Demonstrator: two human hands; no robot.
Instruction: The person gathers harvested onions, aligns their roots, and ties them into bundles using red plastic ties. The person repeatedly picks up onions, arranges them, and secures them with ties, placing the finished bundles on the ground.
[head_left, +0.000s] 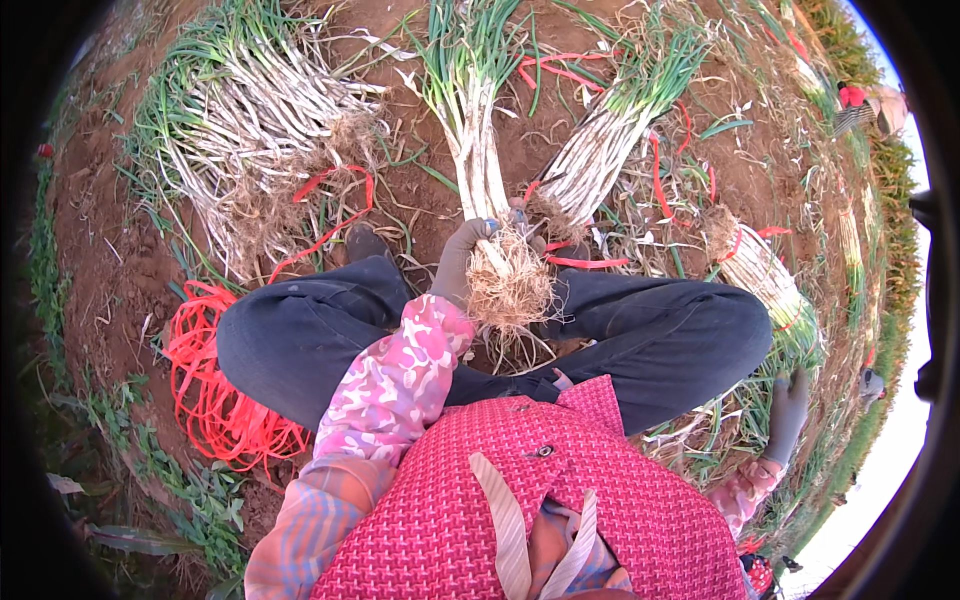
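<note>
My left hand (459, 253), in a grey-brown glove, grips a bunch of green onions (480, 169) just above the roots. Its shaggy root end (508, 289) hangs toward me between my bent knees, and the green leaves point away. Out to the right, beyond my knee, my gloved right hand (787, 416) has its fingers extended, with nothing seen in it. Close to that hand are the green tops of a tied onion bundle (761, 266) with red tape around it. Another onion bundle (600, 150) lies just right of the held bunch, its roots by my foot.
A large loose pile of green onions (262, 112) lies at the front left. Tangled red plastic tape (217, 382) is heaped beside my left knee. A red strip (330, 225) crosses the soil near my foot. Other people (874, 109) are far off at the right.
</note>
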